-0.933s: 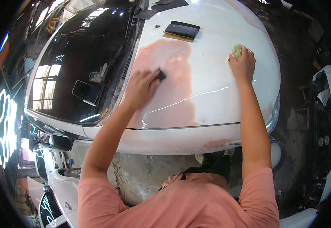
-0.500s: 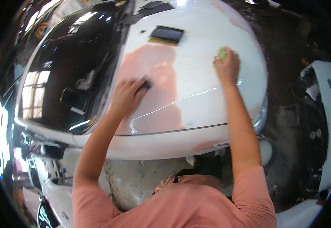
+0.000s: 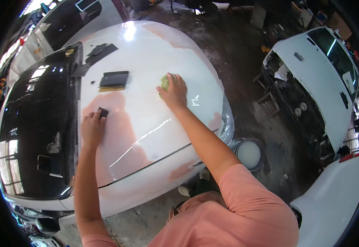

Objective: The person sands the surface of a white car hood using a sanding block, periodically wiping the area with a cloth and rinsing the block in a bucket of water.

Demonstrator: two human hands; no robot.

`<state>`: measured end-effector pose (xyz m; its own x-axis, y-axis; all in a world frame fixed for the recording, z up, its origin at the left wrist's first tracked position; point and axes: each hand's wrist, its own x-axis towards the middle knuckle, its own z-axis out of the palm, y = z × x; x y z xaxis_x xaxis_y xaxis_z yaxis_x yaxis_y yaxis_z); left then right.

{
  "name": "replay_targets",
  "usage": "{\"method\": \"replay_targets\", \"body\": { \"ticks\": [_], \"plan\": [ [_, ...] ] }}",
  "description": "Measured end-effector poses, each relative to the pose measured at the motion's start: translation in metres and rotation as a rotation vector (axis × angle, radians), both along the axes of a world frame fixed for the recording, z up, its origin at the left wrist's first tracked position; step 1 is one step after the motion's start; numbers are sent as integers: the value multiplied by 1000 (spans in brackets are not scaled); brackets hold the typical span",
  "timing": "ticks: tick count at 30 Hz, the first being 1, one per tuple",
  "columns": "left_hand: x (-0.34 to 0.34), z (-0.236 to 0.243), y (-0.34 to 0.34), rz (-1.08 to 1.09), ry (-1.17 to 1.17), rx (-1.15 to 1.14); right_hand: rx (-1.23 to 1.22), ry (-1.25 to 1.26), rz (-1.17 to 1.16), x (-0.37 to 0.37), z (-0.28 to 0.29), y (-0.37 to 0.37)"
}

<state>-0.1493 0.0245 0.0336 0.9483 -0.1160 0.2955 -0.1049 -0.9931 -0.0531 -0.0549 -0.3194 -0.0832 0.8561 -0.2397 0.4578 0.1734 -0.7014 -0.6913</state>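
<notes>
My left hand (image 3: 92,127) grips a small dark sanding pad (image 3: 103,113) on a pinkish sanded patch (image 3: 119,131) of a white car hood (image 3: 146,57). Its fingers curl over the pad and cover part of it. Farther right, my right hand (image 3: 176,91) is closed around a pale green sponge (image 3: 164,84), which rests against the hood's white surface. Between and beyond both hands lies a black sanding block (image 3: 113,79) with a yellowish-brown underside. Dark grey sheets (image 3: 102,52), resembling sandpaper, lie at the hood's far left, beside the windshield.
The dark windshield (image 3: 31,136) borders the hood on the left. A bucket of whitish liquid (image 3: 248,154) stands on the floor near the front bumper. To the right is a partly dismantled white car (image 3: 323,82), and a white body panel (image 3: 340,197) is at lower right.
My view has swung to the right, showing more of the shop floor. The left hand has slid the pad toward the patch's far end. My right hand keeps hold of the sponge.
</notes>
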Motion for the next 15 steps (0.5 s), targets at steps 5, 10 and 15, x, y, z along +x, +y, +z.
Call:
{"method": "replay_targets", "body": {
  "ticks": [5, 10, 15],
  "plan": [
    [4, 22, -29, 273, 110, -295, -51, -248, -189, 7, -10, -12],
    [-5, 21, 22, 469, 260, -381, 275, -287, 549, -61, 61, 108],
    [-5, 38, -1, 455, 329, -474, 70, 276, 730, -109, 103, 200]
  ]
}}
